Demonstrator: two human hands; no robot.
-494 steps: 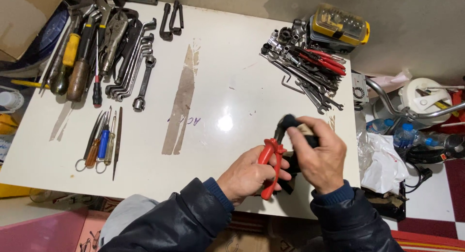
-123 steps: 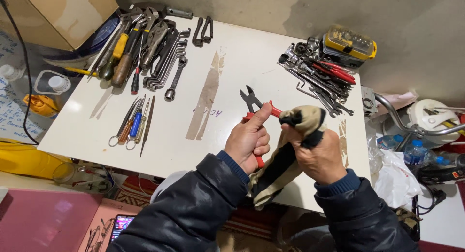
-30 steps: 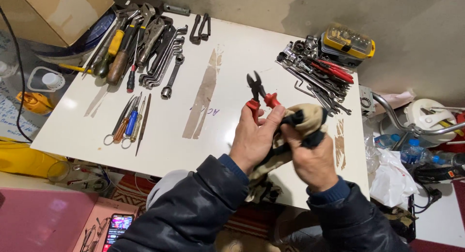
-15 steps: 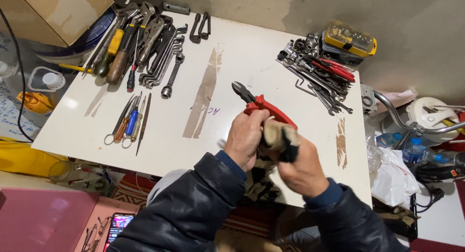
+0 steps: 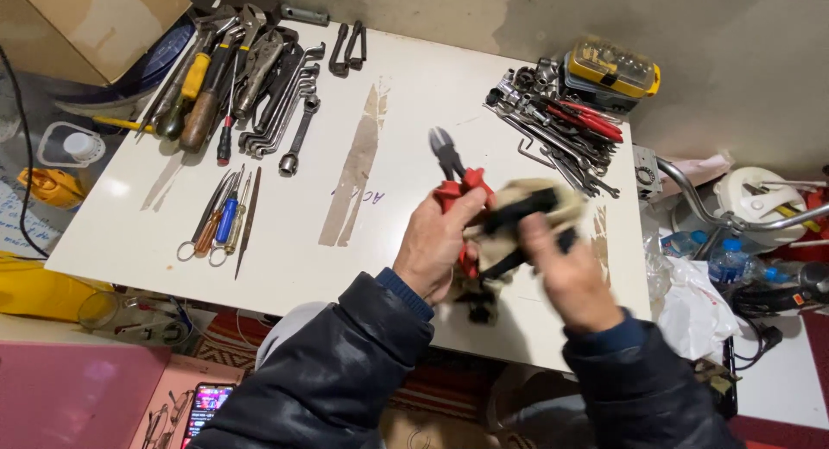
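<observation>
Over the white table [image 5: 285, 233], near its front edge, your left hand [image 5: 440, 246] wraps its fingers around red-handled cutting pliers [image 5: 456, 168], while your blurred right hand [image 5: 566, 272] pinches a beige-and-black cloth [image 5: 527, 211] against the pliers' handles.

Both my arms are in a dark, near-black padded jacket, slightly glossy and creased at the elbows. A blue knit cuff shows at each wrist under the jacket sleeve. My left hand [image 5: 440, 246] and right hand [image 5: 566, 276] are bare: no gloves, no rings visible.
</observation>
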